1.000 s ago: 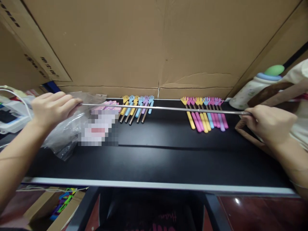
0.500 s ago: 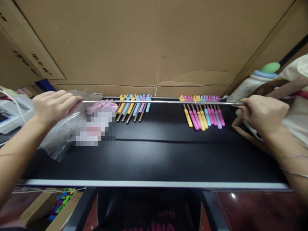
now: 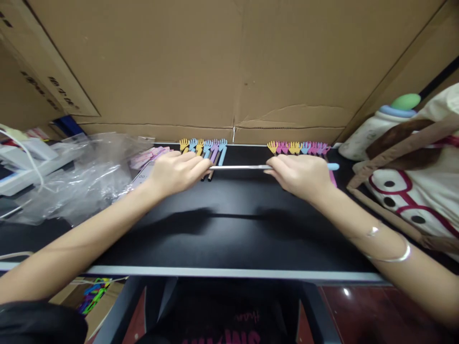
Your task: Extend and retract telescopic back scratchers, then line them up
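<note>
Above the black table [image 3: 233,248], a silver telescopic back scratcher [image 3: 238,167] is held level between my two hands. My left hand [image 3: 179,172] is closed around its left end, hiding that tip. Toward the other end, my right hand [image 3: 303,174] wraps the shaft, and a light blue handle end [image 3: 333,166] sticks out beyond it. Behind my left hand lies a row of back scratchers [image 3: 222,153] in yellow, blue and purple, partly covered. A second row of back scratchers [image 3: 283,147], with yellow, pink and blue claws, is mostly hidden behind my right hand.
A clear plastic bag [image 3: 96,167], a phone [image 3: 144,174] and pink packets [image 3: 148,155] lie left. Cardboard [image 3: 161,62] walls the back. At right stand a white bottle [image 3: 376,129] and a tote bag [image 3: 437,162]. Below is a box of colourful items [image 3: 95,294].
My hands have come inward from far apart, and the long rod between them is now much shorter. The blue handle end now shows beyond my right hand.
</note>
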A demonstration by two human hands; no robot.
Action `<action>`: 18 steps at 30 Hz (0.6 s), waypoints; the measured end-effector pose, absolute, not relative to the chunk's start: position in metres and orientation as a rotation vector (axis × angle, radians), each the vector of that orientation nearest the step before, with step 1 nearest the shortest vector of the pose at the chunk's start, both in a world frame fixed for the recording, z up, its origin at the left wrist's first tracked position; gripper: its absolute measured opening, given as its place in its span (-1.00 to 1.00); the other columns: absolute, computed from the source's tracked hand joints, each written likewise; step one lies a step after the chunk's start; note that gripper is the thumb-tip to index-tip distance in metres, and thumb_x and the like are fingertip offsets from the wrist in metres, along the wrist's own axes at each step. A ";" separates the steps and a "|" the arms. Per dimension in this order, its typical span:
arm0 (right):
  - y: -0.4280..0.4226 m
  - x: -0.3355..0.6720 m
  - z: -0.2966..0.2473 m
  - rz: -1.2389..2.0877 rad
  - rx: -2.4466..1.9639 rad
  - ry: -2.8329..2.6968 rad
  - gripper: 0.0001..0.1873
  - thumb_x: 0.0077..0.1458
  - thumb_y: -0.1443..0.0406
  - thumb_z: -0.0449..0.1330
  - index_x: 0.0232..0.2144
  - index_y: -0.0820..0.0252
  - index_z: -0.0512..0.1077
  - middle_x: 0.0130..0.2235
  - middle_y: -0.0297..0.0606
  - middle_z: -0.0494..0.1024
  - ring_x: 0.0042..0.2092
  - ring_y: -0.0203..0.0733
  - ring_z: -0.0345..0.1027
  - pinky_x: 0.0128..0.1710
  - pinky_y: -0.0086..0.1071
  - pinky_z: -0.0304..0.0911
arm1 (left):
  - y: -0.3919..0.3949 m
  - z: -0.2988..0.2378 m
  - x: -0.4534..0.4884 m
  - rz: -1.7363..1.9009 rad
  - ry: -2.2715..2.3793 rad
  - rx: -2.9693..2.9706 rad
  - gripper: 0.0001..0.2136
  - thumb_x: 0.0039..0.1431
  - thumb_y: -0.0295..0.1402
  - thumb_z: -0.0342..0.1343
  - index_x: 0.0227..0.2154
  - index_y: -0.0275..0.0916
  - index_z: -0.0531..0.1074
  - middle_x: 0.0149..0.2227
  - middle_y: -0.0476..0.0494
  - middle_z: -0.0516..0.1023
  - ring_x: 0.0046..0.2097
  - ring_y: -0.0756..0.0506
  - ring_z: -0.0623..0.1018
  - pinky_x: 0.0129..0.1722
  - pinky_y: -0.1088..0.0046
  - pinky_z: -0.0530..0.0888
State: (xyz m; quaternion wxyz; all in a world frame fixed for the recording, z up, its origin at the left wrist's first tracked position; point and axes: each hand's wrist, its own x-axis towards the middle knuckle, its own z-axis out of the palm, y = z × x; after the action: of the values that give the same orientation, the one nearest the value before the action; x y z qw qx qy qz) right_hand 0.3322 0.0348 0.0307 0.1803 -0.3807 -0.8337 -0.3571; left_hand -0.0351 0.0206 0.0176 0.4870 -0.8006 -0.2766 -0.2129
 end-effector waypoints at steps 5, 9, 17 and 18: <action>0.014 0.288 0.025 -1.079 -1.058 -2.404 -0.52 0.30 0.15 -0.18 -0.48 0.21 0.40 -0.58 -0.31 0.40 -0.57 -0.34 0.15 -0.55 -0.38 -0.29 | 0.007 0.020 0.012 -0.450 -0.776 -2.018 -0.70 0.32 -0.29 -0.11 -0.51 -0.20 0.37 -0.57 -0.01 0.47 -0.49 -0.01 0.44 -0.54 0.45 0.17; 0.004 0.287 0.014 -1.051 -1.071 -2.405 -0.55 0.29 0.16 -0.15 -0.49 0.21 0.37 -0.60 -0.32 0.38 -0.59 -0.33 0.13 -0.55 -0.37 -0.33 | -0.005 0.018 0.017 -0.477 -0.790 -2.080 -0.72 0.31 -0.35 -0.10 -0.51 -0.21 0.36 -0.59 0.00 0.44 -0.51 -0.01 0.44 -0.55 0.45 0.14; -0.021 0.265 -0.002 -1.011 -0.912 -2.454 -0.61 0.28 0.19 -0.06 -0.52 0.21 0.35 -0.60 -0.37 0.34 -0.59 -0.36 0.14 -0.54 -0.37 -0.26 | -0.027 -0.005 0.052 -0.539 -0.804 -2.233 -0.74 0.32 -0.33 -0.08 -0.50 -0.23 0.33 -0.62 0.04 0.37 -0.53 0.01 0.41 -0.55 0.45 0.15; -0.021 0.265 -0.002 -1.011 -0.905 -2.457 -0.61 0.28 0.19 -0.06 -0.53 0.21 0.35 -0.60 -0.37 0.34 -0.59 -0.36 0.13 -0.55 -0.37 -0.26 | -0.027 -0.006 0.052 -0.539 -0.805 -2.248 -0.73 0.32 -0.32 -0.10 -0.50 -0.24 0.33 -0.62 0.04 0.36 -0.53 0.01 0.40 -0.56 0.45 0.14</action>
State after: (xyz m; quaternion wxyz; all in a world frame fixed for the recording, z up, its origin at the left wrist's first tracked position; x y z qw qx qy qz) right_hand 0.2651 -0.0215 -0.0024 0.1666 -0.3180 -0.8632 -0.3551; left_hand 0.0524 -0.0272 -0.0059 0.3402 -0.8636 -0.3092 -0.2072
